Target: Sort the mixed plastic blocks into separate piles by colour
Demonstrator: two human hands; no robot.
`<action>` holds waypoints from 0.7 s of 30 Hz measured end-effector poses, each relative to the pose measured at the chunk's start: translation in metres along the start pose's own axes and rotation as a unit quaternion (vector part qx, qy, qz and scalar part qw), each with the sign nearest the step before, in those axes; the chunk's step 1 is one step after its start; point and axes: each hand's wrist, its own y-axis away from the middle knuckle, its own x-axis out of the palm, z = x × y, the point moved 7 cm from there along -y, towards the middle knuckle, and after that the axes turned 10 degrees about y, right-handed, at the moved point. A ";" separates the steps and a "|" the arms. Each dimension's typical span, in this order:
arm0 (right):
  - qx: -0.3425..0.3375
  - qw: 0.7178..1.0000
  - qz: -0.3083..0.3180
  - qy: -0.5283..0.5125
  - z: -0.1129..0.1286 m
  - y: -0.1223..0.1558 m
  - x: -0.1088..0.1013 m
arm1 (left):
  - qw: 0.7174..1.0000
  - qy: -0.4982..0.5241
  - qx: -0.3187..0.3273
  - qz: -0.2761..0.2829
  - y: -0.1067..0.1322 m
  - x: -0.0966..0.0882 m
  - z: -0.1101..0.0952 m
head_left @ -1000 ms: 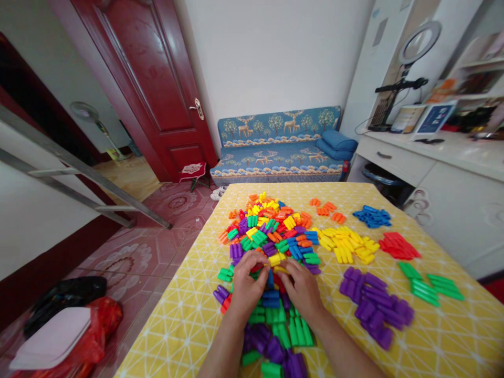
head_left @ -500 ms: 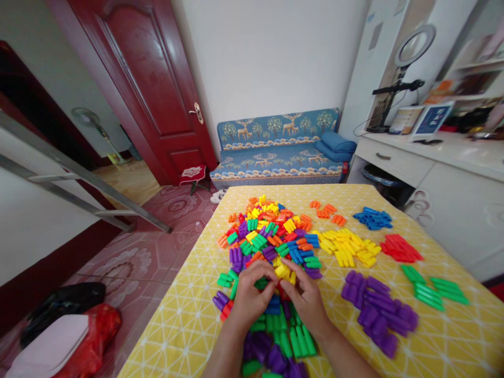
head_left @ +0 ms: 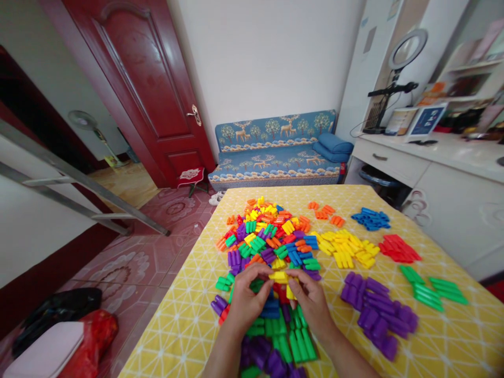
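Observation:
Over a mixed heap of plastic building blocks [head_left: 258,244], my left hand [head_left: 252,296] and my right hand [head_left: 309,296] face each other. Between their fingertips is a yellow block [head_left: 279,277], gripped from both sides. A second yellow block [head_left: 290,290] shows at my right fingers; whether it is held or lies behind them I cannot tell. Green blocks [head_left: 301,341] and purple blocks [head_left: 262,352] lie beneath my wrists. My palms hide part of the heap.
Sorted by colour on the right of the yellow-patterned tablecloth [head_left: 177,315] lie purple blocks [head_left: 378,315], yellow blocks [head_left: 346,247], red blocks [head_left: 398,248], green blocks [head_left: 427,294], blue blocks [head_left: 370,218] and orange blocks [head_left: 325,212]. A sofa [head_left: 275,149] stands beyond the table.
The yellow block between my fingers has turned to lie more level, and my right fingers have come round its right end. The view has shifted slightly.

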 end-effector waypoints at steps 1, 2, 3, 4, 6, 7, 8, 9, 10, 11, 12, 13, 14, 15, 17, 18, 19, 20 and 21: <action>0.008 1.000 0.010 -0.011 0.001 0.000 0.001 | 1.000 -0.004 0.011 -0.001 0.000 -0.001 -0.001; 0.015 1.000 0.020 -0.018 0.001 -0.001 0.002 | 1.000 -0.007 0.022 0.002 0.000 -0.002 -0.003; 0.021 0.999 0.032 -0.020 0.001 -0.001 0.004 | 0.999 -0.009 0.033 0.006 0.000 -0.002 -0.005; 0.024 0.999 0.045 -0.019 0.001 -0.001 0.005 | 0.999 -0.009 0.042 0.011 0.000 -0.002 -0.007; 0.024 0.997 0.067 -0.011 0.000 -0.002 0.007 | 0.998 -0.012 0.056 0.022 0.000 -0.002 -0.010; 0.023 0.997 0.078 -0.006 0.000 -0.002 0.007 | 0.998 -0.015 0.062 0.027 0.000 -0.002 -0.012; 0.023 0.996 0.089 -0.003 0.000 -0.002 0.008 | 0.997 -0.017 0.067 0.031 0.000 -0.003 -0.013; 0.027 0.995 0.100 -0.003 0.000 -0.002 0.008 | 0.997 -0.018 0.070 0.036 0.000 -0.003 -0.014; 0.033 0.993 0.112 -0.005 0.000 -0.001 0.009 | 0.996 -0.017 0.072 0.042 -0.001 -0.003 -0.015; 0.041 0.991 0.127 -0.010 0.000 -0.001 0.010 | 0.996 -0.015 0.073 0.049 -0.001 -0.002 -0.015; 0.051 0.988 0.142 -0.016 0.000 0.000 0.011 | 0.996 -0.011 0.072 0.056 -0.001 -0.001 -0.015; 0.060 0.986 0.156 -0.023 0.001 0.000 0.012 | 0.995 -0.005 0.071 0.065 -0.001 0.001 -0.015; 0.067 0.983 0.170 -0.028 0.003 0.001 0.014 | 0.995 0.003 0.070 0.072 -0.001 0.002 -0.015; 0.073 0.980 0.182 -0.030 0.005 0.001 0.015 | 0.994 0.012 0.070 0.079 -0.001 0.005 -0.015; 0.077 0.977 0.196 -0.023 0.009 0.003 0.016 | 0.993 0.028 0.075 0.086 0.000 0.008 -0.015; 0.075 0.977 0.200 -0.012 0.011 0.003 0.015 | 0.993 0.032 0.077 0.086 0.001 0.010 -0.015; 0.070 0.978 0.198 0.007 0.013 0.002 0.012 | 0.993 0.029 0.078 0.083 0.001 0.010 -0.015; 0.063 0.980 0.188 0.035 0.014 -0.001 0.006 | 0.994 0.021 0.077 0.077 0.001 0.010 -0.015; 0.054 0.982 0.166 0.070 0.016 -0.005 -0.004 | 0.995 0.007 0.076 0.067 0.001 0.010 -0.014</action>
